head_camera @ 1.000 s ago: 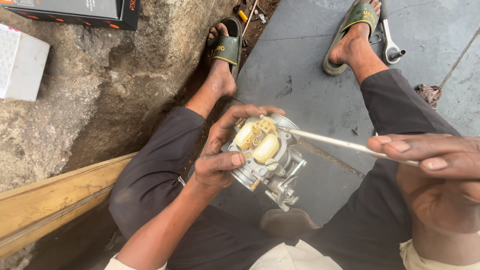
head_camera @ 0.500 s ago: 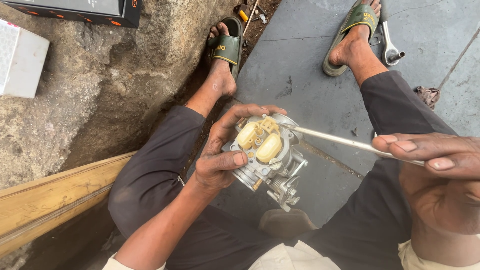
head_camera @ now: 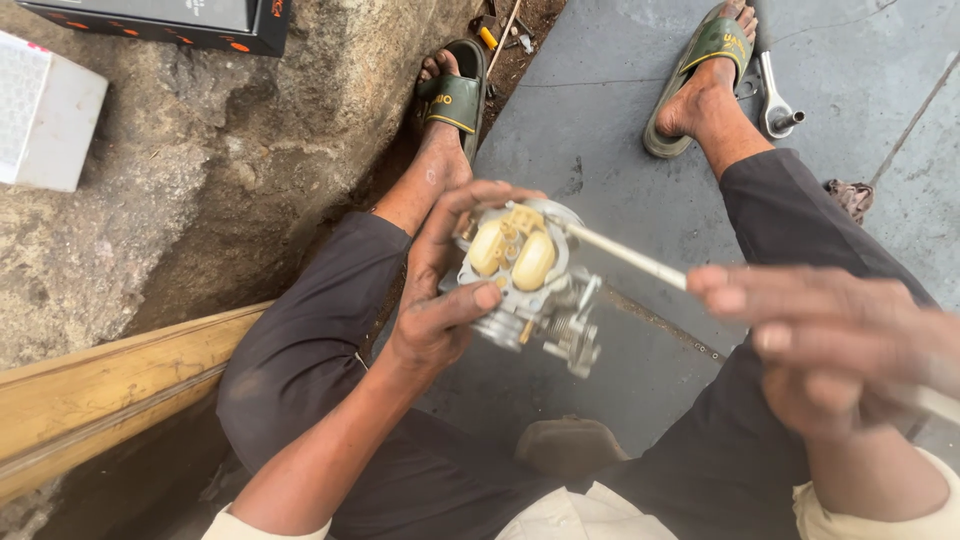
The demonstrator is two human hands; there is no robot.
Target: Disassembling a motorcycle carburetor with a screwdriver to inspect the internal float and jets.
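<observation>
On a grey slab floor, outdoors, seen from above over the person's own lap:

- Carburettor: metal body, two cream-coloured floats facing up, springs and levers at its lower right. Held above the gap between the knees, clear of the floor.
- Left hand: clamped on the carburettor, thumb across the near edge, fingers curled over the far rim.
- Right hand: closed around the near end of a thin pale rod; blurred, so the exact grip is hard to read. The rod runs up and left, its tip touching the carburettor's upper right edge beside the floats.
- Legs in dark trousers, knees spread; feet in green sandals, the left one at the slab's edge, the right one on the slab.
- Spanner: lying on the slab just beside the right foot.
- Scrap of rag: on the slab at the right, near the right knee.
- Rough rock or concrete surface: fills the left side, higher than the slab, mottled grey-brown.
- White box: resting on the rock, far left.
- Dark box with orange marks: at the top edge, on the rock.
- Wooden plank: pale, slanting along the lower left, beside the left thigh.
- Small tools or bits: in the dirt strip at top centre, too small to identify.
</observation>
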